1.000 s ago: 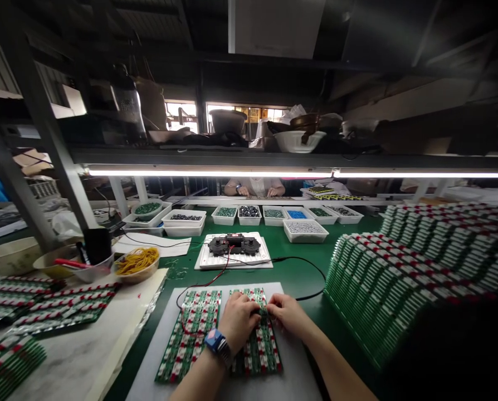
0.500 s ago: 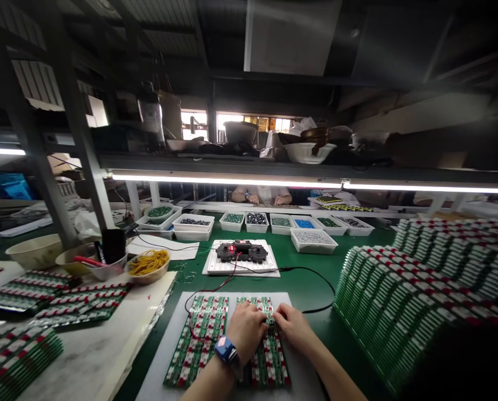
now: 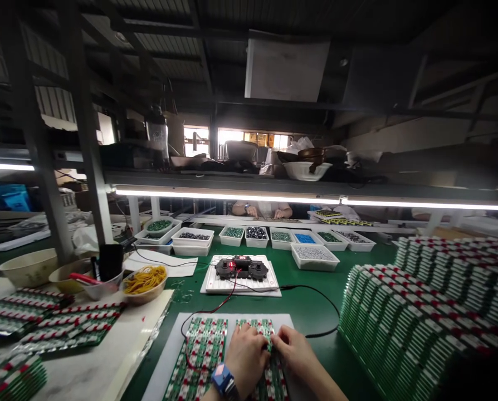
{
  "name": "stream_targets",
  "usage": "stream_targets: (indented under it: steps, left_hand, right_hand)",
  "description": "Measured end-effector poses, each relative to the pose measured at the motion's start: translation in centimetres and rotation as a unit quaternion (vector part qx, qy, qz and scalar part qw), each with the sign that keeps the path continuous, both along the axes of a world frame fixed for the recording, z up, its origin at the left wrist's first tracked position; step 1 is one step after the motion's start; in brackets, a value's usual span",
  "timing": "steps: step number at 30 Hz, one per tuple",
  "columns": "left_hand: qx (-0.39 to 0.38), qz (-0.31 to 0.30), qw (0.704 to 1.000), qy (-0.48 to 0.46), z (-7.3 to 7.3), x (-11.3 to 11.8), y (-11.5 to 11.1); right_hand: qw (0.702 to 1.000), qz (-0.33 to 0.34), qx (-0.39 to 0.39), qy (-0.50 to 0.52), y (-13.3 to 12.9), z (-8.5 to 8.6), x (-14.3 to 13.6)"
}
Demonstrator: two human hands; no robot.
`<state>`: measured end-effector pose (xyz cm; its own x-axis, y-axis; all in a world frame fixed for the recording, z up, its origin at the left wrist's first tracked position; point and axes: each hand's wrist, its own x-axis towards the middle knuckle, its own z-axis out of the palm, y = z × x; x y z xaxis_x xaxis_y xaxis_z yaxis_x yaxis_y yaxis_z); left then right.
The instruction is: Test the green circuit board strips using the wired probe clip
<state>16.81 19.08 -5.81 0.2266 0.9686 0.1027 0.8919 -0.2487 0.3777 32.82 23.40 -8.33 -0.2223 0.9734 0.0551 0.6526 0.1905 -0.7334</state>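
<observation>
My left hand (image 3: 248,354), with a blue wrist strap (image 3: 223,379), lies over the right circuit board panel (image 3: 255,323). Its fingers are curled and closed; whatever they grip is hidden. Close beside it, my right hand (image 3: 293,350) pinches at the panel's right edge, the fingertips almost meeting those of the left, and I cannot make out what is in them. A second circuit board panel (image 3: 207,340) with white and red parts lies to the left. Both panels rest on a pale mat (image 3: 171,340). A red and dark wire (image 3: 186,334) crosses the left panel toward my left wrist.
A black device with red lights (image 3: 241,268) stands on a white tray (image 3: 213,284) ahead. Tall stacks of circuit boards (image 3: 395,312) rise at right. White bins (image 3: 315,257) of small parts line the back. A bowl of yellow rubber bands (image 3: 144,283) sits left. Across the bench a person's hands (image 3: 253,211) show.
The camera has tilted up, so the bench sits lower in the picture. Both hands stay at the right panel; the small dark part visible between them before is now hidden by fingers.
</observation>
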Motion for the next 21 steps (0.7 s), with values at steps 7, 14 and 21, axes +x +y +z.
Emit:
stream_targets:
  steps: [7, 14, 21]
  left_hand:
    - [0.010, 0.006, 1.000, -0.025, -0.7, 0.0, -0.1]
    - [0.009, 0.002, 1.000, -0.030, -1.0, 0.0, 0.1]
    - [-0.009, -0.005, 1.000, -0.004, 0.5, 0.1, -0.1]
  right_hand:
    - [0.999, 0.024, -0.026, 0.035, 0.1, -0.4, 0.5]
    - [0.998, 0.012, -0.031, 0.052, -0.1, -0.7, 0.5]
    - [0.998, -0.011, -0.053, 0.040, -0.3, 0.1, 0.2]
